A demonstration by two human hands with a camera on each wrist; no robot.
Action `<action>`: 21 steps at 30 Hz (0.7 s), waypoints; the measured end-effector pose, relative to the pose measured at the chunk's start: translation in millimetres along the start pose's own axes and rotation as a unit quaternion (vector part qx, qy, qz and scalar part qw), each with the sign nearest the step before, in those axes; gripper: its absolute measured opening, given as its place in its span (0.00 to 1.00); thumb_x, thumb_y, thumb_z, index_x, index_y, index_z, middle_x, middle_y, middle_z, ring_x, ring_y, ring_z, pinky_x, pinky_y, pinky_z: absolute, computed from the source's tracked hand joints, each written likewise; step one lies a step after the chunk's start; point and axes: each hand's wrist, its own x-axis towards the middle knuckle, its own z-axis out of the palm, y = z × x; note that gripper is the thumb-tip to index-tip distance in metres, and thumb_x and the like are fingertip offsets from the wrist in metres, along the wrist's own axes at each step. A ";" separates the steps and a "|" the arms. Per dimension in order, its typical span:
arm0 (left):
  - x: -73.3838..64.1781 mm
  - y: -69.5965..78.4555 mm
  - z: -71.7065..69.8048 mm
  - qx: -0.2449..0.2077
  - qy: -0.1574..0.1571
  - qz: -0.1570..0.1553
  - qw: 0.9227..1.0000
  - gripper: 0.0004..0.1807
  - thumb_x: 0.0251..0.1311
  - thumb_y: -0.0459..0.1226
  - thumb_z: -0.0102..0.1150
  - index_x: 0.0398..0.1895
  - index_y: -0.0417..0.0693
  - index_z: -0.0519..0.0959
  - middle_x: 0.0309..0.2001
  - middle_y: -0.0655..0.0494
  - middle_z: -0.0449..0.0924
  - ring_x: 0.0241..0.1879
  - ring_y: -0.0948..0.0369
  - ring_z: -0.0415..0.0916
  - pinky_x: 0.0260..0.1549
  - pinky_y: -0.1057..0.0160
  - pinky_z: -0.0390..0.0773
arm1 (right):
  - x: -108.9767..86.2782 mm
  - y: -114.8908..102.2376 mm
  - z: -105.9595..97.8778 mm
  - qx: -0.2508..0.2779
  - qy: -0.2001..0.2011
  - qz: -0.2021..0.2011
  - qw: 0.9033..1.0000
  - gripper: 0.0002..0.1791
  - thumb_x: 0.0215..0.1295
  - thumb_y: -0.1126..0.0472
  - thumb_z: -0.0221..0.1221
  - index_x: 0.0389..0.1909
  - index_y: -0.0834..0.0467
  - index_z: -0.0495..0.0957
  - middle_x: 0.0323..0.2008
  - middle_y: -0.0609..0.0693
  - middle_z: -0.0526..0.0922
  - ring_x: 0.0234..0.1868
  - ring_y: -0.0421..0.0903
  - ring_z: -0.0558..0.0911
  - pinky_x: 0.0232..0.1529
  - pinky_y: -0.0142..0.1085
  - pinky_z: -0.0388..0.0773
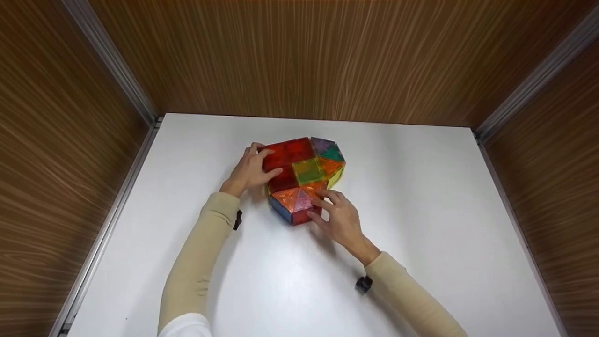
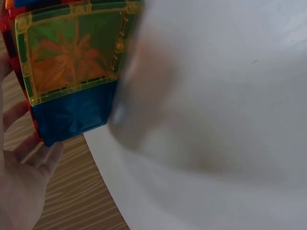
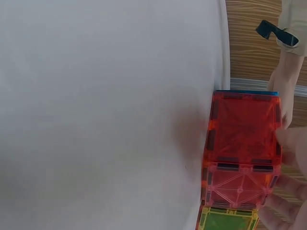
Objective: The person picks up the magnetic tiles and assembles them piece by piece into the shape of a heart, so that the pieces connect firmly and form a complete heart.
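Note:
A low, many-coloured structure of translucent magnetic tiles (image 1: 288, 153) stands on the white table. Its top has large red tiles, a yellow-green square (image 1: 308, 171) and, at the right, purple, green and orange triangles. My left hand (image 1: 247, 171) grips its left side, thumb over the top. In the left wrist view, fingers curl along the edge beside a yellow tile (image 2: 72, 50) and a blue tile (image 2: 76, 113). With thumb and fingers, my right hand (image 1: 342, 217) holds the front right corner. A red side tile (image 3: 245, 127) shows in the right wrist view.
The white tabletop (image 1: 421, 210) surrounds the structure. Wood-grain panels stand at the back (image 1: 290, 56), left (image 1: 61, 140) and right (image 1: 552, 154), with metal rails along the side edges. Each sleeved wrist carries a small black device.

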 end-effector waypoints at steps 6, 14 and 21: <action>-23.7 5.6 11.5 0.028 0.028 0.016 0.999 0.40 0.70 0.61 0.60 0.75 0.46 0.71 0.69 0.41 0.64 0.70 0.45 0.63 0.72 0.45 0.73 | -7.4 13.4 -7.1 0.003 0.025 0.003 1.000 0.23 0.62 0.43 0.74 0.48 0.56 0.91 0.54 0.53 0.90 0.55 0.54 0.86 0.57 0.49 0.86; -55.8 22.7 25.8 0.054 0.071 0.028 0.996 0.35 0.71 0.56 0.62 0.71 0.42 0.75 0.63 0.33 0.70 0.60 0.41 0.69 0.62 0.45 0.76 | -9.9 33.3 -20.1 -0.004 0.012 0.055 0.998 0.24 0.65 0.41 0.70 0.49 0.56 0.90 0.55 0.51 0.91 0.57 0.54 0.86 0.57 0.50 0.85; -83.5 44.9 41.6 0.049 0.095 0.037 0.994 0.32 0.69 0.51 0.67 0.68 0.41 0.78 0.58 0.34 0.72 0.52 0.44 0.69 0.52 0.50 0.78 | -6.4 54.3 -29.5 0.002 -0.002 0.095 0.995 0.26 0.68 0.39 0.68 0.53 0.57 0.89 0.55 0.52 0.91 0.53 0.55 0.88 0.54 0.50 0.86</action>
